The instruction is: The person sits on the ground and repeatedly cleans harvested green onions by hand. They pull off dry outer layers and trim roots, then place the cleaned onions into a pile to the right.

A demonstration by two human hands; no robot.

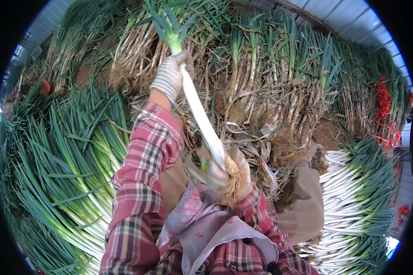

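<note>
A long green onion (202, 115) slants across the middle, its white shank smooth and its leafy top pointing away from me. My left hand (170, 74), in a striped work glove, is shut around it just below the green leaves. At the lower end, my right hand (244, 168) is around the base, beside the shaggy roots (234, 182). That gloved hand is partly motion-blurred, and the roots hide some of it. Pale, loose leaf sheath (196, 170) shows left of the right hand, also blurred.
Unpeeled onions (254, 82) with dry husks and roots lie ahead in rows. Large green onions (86, 178) are heaped at left. White-stemmed onions (344, 192) are stacked at right, beyond my bent knee (303, 202). Red ties (383, 99) hang at far right. Dry husks litter the ground.
</note>
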